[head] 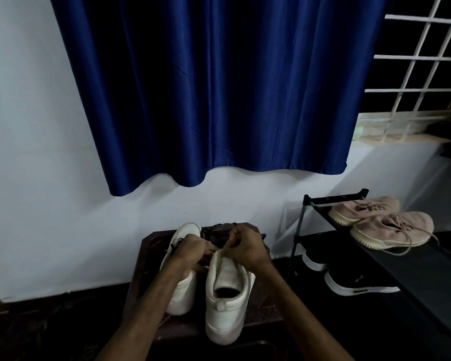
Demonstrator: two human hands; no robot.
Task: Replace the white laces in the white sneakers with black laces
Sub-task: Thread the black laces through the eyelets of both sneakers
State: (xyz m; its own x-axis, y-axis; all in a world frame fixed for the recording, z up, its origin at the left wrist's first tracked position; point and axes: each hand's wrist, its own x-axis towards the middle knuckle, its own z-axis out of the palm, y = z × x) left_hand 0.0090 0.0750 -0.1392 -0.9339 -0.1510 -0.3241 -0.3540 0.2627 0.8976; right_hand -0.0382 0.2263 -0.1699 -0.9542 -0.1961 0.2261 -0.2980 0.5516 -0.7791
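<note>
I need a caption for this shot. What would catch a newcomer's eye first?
The deep blue curtain hangs across the upper middle against a pale wall. Below it, at bottom centre, the left hand and right hand pinch black laces over the nearer of two white sneakers standing on a dark stool. At right, pink sneakers sit atop a black shoe rack.

Dim, bluish light throughout (the picture is soft and a little grainy). Below the fingers (pixel 233 237) the floor (pixel 50 329) sinks into near black. Above them the curtain (pixel 219 87) carries deep fold shadows. Up and right of them the window grille (pixel 422 74) bows from wide-angle distortion.
</note>
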